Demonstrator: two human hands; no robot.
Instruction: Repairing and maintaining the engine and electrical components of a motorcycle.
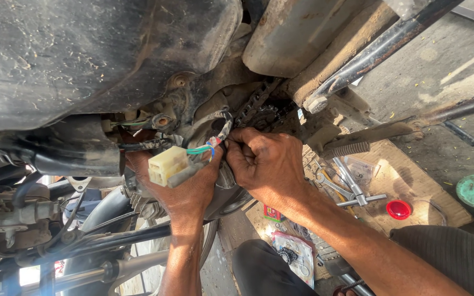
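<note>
Currently the wiring work is mid-way, by judgement: the connector [167, 165] hangs unplugged at centre frame, and its harness [215, 141] is not yet seated. The left hand [185, 189] closes around the cream, block-shaped connector and its green, blue and red leads. The right hand [261, 164], just beside it, pinches the braided harness below the chain [256, 107]. A wrench [355, 189] and red cap [399, 209] lie on cardboard [407, 175] at right.

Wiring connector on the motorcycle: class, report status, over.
Left hand and right hand both pinching the coloured wires. Cream plug connector dangling against left hand. Drive chain close behind the fingers.
</note>
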